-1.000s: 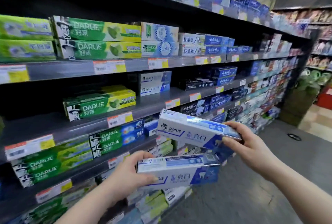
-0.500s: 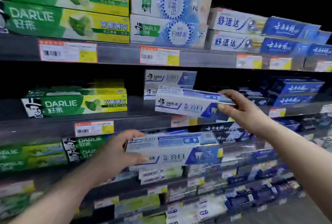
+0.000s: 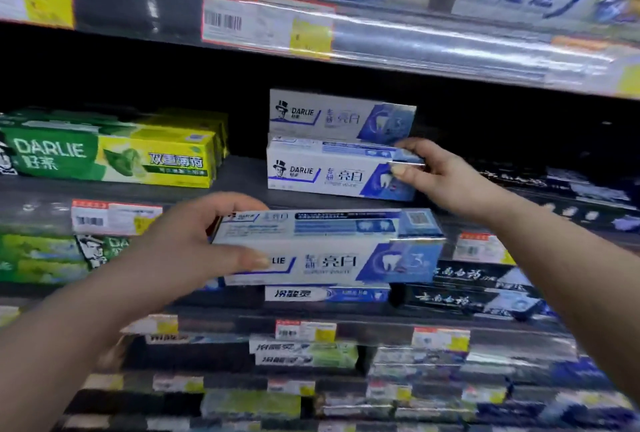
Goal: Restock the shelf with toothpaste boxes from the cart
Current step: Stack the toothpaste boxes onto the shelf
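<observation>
Change: right hand has carried its white box from out in the aisle, a second ago, onto the middle shelf. Camera has closed in on the shelf too.
Right grip: fingers wrapped over the box's right end, thumb on the front face, closed on it. Box now sits at shelf level in front of a stocked box of the same kind. Cannot tell whether its base is fully down.
Left grip: left hand closed around the left end of a second box, thumb on the front, fingers over the top. Held level in the air, below and in front of the shelf edge.
Meaning: judged, first box is nearly placed; release looks next, then the second box goes up.
Cart: not in view.
Text, white boxes: "DARLIE" with top-hat logo, Chinese characters, tooth graphic, a "3" on the held one.
Text, green box: "DARLIE", Chinese script, mint leaf; left on the same shelf, apart from the white ones.
Text, upper shelf: blue Chinese lettering; blurred.
Price tags: barcode and yellow patch; print unreadable.
</observation>
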The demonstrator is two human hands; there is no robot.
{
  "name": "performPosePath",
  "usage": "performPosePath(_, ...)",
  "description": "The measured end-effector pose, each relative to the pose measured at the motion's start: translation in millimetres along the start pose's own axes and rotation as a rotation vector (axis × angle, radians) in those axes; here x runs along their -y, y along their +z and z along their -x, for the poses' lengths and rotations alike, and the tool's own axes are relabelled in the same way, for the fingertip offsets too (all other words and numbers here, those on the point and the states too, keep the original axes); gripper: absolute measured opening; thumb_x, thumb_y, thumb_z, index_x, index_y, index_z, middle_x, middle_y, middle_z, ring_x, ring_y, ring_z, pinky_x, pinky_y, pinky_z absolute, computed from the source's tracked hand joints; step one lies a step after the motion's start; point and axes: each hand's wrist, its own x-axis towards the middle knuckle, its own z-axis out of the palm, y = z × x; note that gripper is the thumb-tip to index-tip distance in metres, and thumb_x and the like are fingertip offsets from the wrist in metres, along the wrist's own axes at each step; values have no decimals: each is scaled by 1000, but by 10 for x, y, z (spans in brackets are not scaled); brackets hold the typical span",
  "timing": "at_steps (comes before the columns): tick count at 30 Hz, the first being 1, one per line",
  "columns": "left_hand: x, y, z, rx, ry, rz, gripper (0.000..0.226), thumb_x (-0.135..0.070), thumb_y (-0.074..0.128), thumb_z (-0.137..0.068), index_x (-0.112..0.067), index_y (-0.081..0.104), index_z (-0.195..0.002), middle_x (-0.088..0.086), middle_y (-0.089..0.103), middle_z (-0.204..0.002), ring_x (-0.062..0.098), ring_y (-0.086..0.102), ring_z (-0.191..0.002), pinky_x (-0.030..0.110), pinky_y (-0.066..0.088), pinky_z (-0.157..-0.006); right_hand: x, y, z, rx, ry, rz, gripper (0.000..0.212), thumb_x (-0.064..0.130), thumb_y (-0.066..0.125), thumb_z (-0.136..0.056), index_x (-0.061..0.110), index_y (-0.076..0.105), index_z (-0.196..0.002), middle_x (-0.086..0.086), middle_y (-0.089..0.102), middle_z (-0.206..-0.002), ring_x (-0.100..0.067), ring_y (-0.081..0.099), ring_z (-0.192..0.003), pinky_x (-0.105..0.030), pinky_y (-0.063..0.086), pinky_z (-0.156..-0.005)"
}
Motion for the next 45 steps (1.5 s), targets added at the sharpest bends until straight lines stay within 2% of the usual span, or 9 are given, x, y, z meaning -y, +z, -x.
performPosePath(5,7,-41,-87,22,64,10,60,-47,85,-29,-43,68,-87,-8,74,-89,13,71,-80,42,58,-77,-26,-40,-46,-74,21,104,61,11,74,-72,14,45,-126,5,55,-107,-7,54,-93,-6,45,-80)
performPosePath(10,54,-139,-196,15,135,19,68,-63,84,-24,-39,70,-87,-6,75,-87,12,71,-79,22,58,-68,-64,-26,-119,-134,74,109,60,9,80,-66,14,45,-115,-10,57,-107,-19,56,-86,-35,50,-85)
performPosePath(13,25,-171,-216,-7,129,17,76,-70,80,-19,-40,70,-87,-7,75,-86,17,72,-81,36,60,-72,-111,-16,-177,-139,82,84,53,8,78,-68,18,41,-105,-5,57,-99,-16,55,-76,-28,49,-73)
performPosePath(18,-47,-146,-286,-47,161,46,38,-24,81,-46,-44,71,-77,-9,75,-81,9,71,-70,24,59,-58,-135,-21,-205,-175,70,154,46,13,77,-71,16,41,-100,7,52,-81,-3,49,-62,-4,38,-49)
performPosePath(25,-329,-169,-604,-119,173,47,40,1,75,-58,-26,66,-86,-8,74,-73,-2,66,-64,9,51,-57,61,-257,-30,-234,52,71,52,10,77,-69,20,46,-109,-7,59,-106,-15,58,-73,-34,50,-79)
performPosePath(29,-509,-160,-920,-140,186,5,34,0,73,-68,-18,66,-96,-3,70,-88,2,66,-71,8,52,-62,95,-427,85,-277,39,112,48,6,74,-72,21,49,-110,2,59,-94,-10,58,-68,-17,51,-66)
performPosePath(32,-576,-121,-1144,-164,174,-6,36,-6,76,-68,-22,65,-98,-4,68,-93,7,64,-80,6,52,-66,70,-461,122,-290,50,138,50,3,72,-74,15,50,-118,9,55,-86,-10,55,-66,-31,51,-66)
performPosePath(37,-553,-110,-1342,-116,110,-46,53,-16,83,-61,-24,66,-111,4,68,-111,20,64,-102,34,50,-96,55,-446,128,-302,47,189,53,5,73,-74,13,50,-121,-3,56,-101,-17,57,-77,-31,47,-74)
performPosePath(45,-456,-76,-1357,-409,197,-266,67,-33,83,-60,-27,57,-122,6,56,-126,21,57,-110,26,45,-88,72,-221,-5,-204,58,196,56,14,74,-75,15,50,-125,-4,63,-110,-16,64,-86,-33,52,-86)
